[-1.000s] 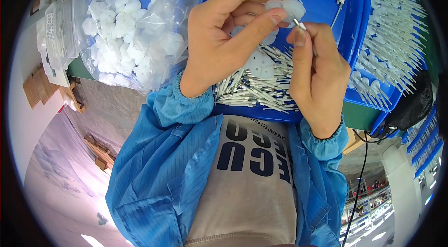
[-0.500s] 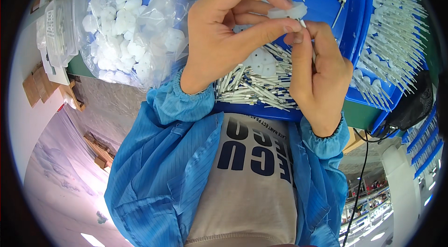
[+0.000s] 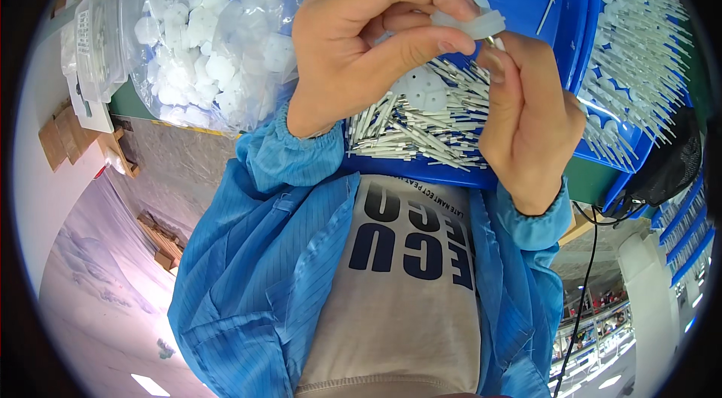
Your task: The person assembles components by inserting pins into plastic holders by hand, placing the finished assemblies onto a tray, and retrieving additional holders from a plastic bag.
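Note:
Between thumb and fingers, my left hand [image 3: 383,37] grips a translucent white plastic disc [image 3: 481,24], seen nearly edge-on. My right hand [image 3: 530,108] pinches a thin white pin with a metal end [image 3: 496,42] close against the disc's underside; whether the pin sits in a hole I cannot tell. Both hands are above a blue tray [image 3: 429,174]. A heap of loose white pins with metal tips [image 3: 410,131] lies in it under my hands, and several lobed white discs with small holes [image 3: 423,90] rest on that heap.
To the left is a clear plastic bag [image 3: 259,30] full of white lobed discs, with a clear plastic box [image 3: 101,45] beyond it. On the right, rows of discs fitted with pins [image 3: 632,45] fill another blue tray. A black mesh bag [image 3: 665,172] and cable [image 3: 583,285] are at the lower right.
The disc has turned more edge-on and shifted slightly right. My right hand has moved a little right and down, its fingers still pinching the pin.

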{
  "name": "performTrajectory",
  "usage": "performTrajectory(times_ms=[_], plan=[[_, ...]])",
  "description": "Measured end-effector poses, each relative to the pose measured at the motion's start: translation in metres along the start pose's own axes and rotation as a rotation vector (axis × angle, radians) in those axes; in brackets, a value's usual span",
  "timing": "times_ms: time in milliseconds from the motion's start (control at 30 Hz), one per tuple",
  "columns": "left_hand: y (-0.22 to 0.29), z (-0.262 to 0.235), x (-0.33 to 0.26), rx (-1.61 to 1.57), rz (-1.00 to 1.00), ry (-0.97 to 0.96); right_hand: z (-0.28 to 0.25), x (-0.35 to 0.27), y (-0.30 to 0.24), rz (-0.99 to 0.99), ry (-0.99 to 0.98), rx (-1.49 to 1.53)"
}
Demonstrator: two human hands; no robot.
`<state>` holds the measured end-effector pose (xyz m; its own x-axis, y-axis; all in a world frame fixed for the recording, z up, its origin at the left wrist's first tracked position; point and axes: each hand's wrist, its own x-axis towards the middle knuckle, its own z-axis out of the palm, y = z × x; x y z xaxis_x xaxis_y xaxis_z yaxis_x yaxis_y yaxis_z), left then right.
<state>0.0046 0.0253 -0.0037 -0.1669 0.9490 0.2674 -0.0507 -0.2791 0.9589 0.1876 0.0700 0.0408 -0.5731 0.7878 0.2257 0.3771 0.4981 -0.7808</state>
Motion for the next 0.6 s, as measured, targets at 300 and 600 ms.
performTrajectory(times_ms=[300,600], plan=[[-0.003,-0.003,0.010,0.027,0.290,-0.142,0.009,-0.007,-0.008,-0.111,0.105,-0.201],[0.032,0.005,0.017,0.539,0.305,-0.268,-0.006,-0.007,0.020,-0.215,0.021,-0.145]])
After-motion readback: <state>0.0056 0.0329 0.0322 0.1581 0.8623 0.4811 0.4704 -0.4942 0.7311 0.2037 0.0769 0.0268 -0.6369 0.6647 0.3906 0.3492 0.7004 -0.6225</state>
